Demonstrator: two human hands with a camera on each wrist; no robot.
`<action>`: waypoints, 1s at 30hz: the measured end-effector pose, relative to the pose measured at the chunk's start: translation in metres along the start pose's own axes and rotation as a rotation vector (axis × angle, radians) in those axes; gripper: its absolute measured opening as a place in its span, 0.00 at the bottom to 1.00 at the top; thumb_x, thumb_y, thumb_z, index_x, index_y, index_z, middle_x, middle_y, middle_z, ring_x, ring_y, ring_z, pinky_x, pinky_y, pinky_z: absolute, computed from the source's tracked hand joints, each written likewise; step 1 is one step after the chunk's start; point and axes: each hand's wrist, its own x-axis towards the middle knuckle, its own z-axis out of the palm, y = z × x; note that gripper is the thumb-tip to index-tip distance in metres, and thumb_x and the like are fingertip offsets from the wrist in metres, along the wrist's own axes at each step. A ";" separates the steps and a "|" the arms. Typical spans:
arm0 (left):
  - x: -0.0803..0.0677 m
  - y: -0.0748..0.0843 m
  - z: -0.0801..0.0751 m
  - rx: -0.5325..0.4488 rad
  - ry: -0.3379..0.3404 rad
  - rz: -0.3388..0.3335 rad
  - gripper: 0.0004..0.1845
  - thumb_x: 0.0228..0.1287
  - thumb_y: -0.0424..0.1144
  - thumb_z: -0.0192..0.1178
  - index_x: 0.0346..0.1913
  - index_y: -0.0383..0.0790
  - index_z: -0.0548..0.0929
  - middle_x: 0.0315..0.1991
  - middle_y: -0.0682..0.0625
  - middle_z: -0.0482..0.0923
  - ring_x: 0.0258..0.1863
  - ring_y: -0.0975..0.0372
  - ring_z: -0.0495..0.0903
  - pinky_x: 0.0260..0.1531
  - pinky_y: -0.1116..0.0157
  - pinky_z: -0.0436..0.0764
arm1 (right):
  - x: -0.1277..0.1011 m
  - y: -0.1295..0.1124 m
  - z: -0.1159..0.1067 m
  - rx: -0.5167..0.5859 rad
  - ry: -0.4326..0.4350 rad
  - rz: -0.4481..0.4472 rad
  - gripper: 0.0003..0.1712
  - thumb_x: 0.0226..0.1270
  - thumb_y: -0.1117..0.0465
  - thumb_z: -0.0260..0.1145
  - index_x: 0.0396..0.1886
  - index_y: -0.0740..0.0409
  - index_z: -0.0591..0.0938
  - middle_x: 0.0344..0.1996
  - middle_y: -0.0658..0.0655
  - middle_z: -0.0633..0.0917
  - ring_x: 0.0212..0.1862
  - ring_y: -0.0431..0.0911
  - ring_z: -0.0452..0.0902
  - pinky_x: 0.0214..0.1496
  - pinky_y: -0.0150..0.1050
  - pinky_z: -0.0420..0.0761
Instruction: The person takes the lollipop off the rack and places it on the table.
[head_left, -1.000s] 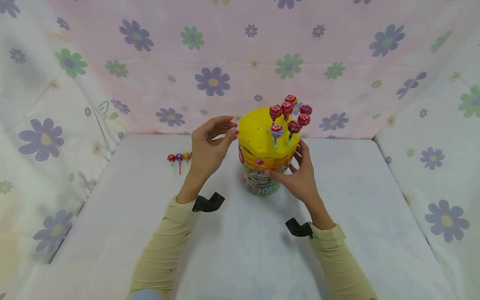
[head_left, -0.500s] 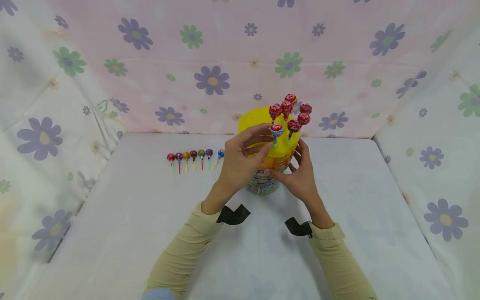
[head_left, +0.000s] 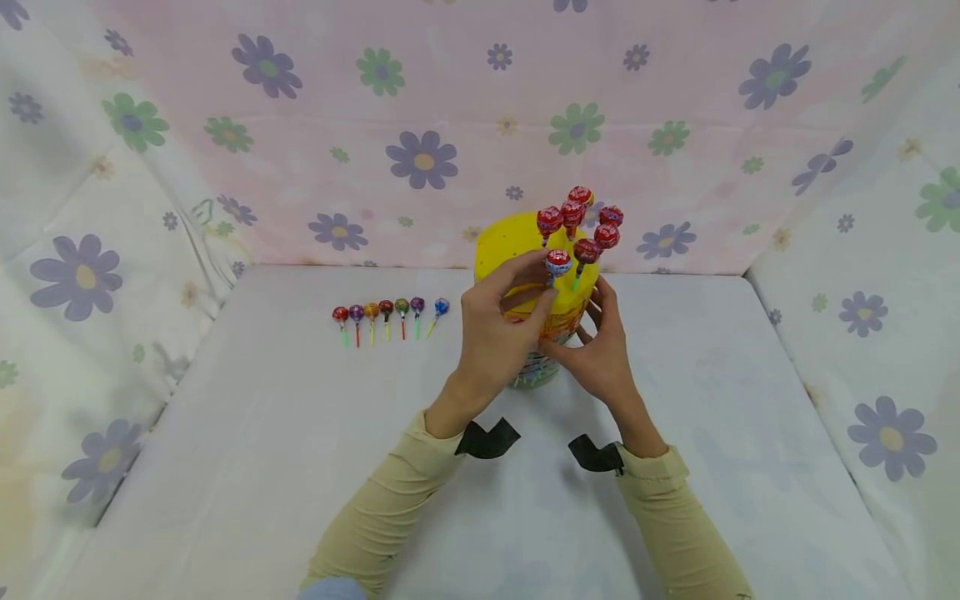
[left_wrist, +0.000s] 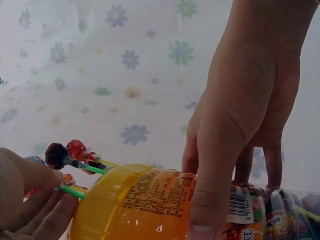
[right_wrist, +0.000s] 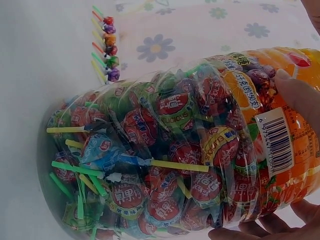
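A clear jar (right_wrist: 150, 155) packed with wrapped lollipops stands on the white table under a yellow lid (head_left: 504, 240) dotted with small holes. Several red-wrapped lollipops (head_left: 572, 213) stand upright in the lid's right half. Near the lid's front, my left hand (head_left: 495, 329) pinches a blue-and-red lollipop (head_left: 558, 262) between thumb and fingers. Its green stick (left_wrist: 73, 191) meets the lid in the left wrist view. My right hand (head_left: 600, 354) grips the jar's right side, thumb in front and fingers round the back. The left hand covers much of the jar's front in the head view.
Left of the jar, several lollipops (head_left: 386, 308) in different colours lie in a row, sticks towards me. A flowered cloth (head_left: 337, 167) hangs behind the white table (head_left: 247, 433) and along both sides. Black pieces stick out from both sleeve cuffs.
My left hand has moved right from the lid's left edge to the blue-and-red lollipop and now pinches it, uncovering the row on the table. The right hand stays on the jar.
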 end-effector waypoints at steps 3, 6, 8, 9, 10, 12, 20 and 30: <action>0.001 -0.001 0.001 0.005 0.010 0.011 0.22 0.65 0.23 0.64 0.62 0.25 0.77 0.54 0.33 0.82 0.52 0.48 0.85 0.52 0.64 0.86 | 0.002 0.006 0.001 0.007 0.003 -0.007 0.56 0.57 0.72 0.76 0.79 0.64 0.52 0.75 0.69 0.61 0.76 0.66 0.58 0.71 0.69 0.66; 0.003 -0.001 0.002 0.015 0.013 0.014 0.21 0.66 0.23 0.64 0.61 0.25 0.77 0.54 0.34 0.82 0.51 0.48 0.86 0.51 0.64 0.86 | 0.006 0.022 0.002 0.017 0.011 -0.020 0.57 0.57 0.71 0.77 0.80 0.60 0.52 0.76 0.66 0.61 0.77 0.64 0.58 0.71 0.69 0.66; 0.004 -0.002 0.002 0.017 0.015 0.011 0.21 0.66 0.23 0.64 0.61 0.26 0.78 0.53 0.34 0.83 0.51 0.48 0.87 0.51 0.64 0.86 | 0.009 0.033 0.002 0.015 0.015 -0.027 0.58 0.57 0.69 0.78 0.80 0.56 0.52 0.76 0.64 0.61 0.77 0.62 0.58 0.71 0.68 0.66; 0.004 -0.002 0.002 0.018 0.015 0.009 0.21 0.66 0.23 0.64 0.61 0.26 0.78 0.53 0.34 0.83 0.50 0.48 0.87 0.51 0.65 0.86 | 0.010 0.038 0.002 0.011 0.018 -0.030 0.59 0.57 0.68 0.78 0.81 0.54 0.52 0.76 0.63 0.61 0.77 0.62 0.59 0.71 0.68 0.67; 0.005 -0.002 0.002 0.019 0.016 0.007 0.21 0.66 0.23 0.64 0.61 0.26 0.78 0.53 0.34 0.83 0.50 0.48 0.87 0.51 0.65 0.86 | 0.011 0.041 0.002 0.008 0.020 -0.034 0.59 0.57 0.68 0.78 0.81 0.53 0.53 0.76 0.62 0.62 0.77 0.61 0.59 0.70 0.68 0.67; 0.006 -0.001 0.002 0.011 0.022 0.008 0.21 0.66 0.23 0.64 0.61 0.26 0.78 0.53 0.34 0.83 0.51 0.48 0.87 0.52 0.65 0.86 | 0.011 0.044 0.002 0.003 0.021 -0.039 0.59 0.57 0.66 0.79 0.81 0.52 0.53 0.76 0.60 0.62 0.77 0.60 0.60 0.70 0.67 0.68; 0.009 0.006 -0.002 -0.037 0.075 0.053 0.22 0.66 0.22 0.63 0.63 0.26 0.76 0.54 0.34 0.82 0.53 0.50 0.84 0.55 0.60 0.85 | 0.011 0.046 0.002 0.021 0.024 -0.049 0.58 0.57 0.64 0.79 0.80 0.50 0.53 0.76 0.59 0.63 0.76 0.60 0.61 0.69 0.68 0.69; 0.000 -0.004 -0.037 -0.021 0.168 0.076 0.22 0.62 0.19 0.64 0.59 0.22 0.77 0.50 0.31 0.81 0.47 0.47 0.84 0.52 0.62 0.86 | 0.009 0.042 0.002 0.032 0.008 -0.019 0.58 0.59 0.61 0.79 0.80 0.49 0.53 0.76 0.58 0.62 0.77 0.58 0.59 0.72 0.66 0.67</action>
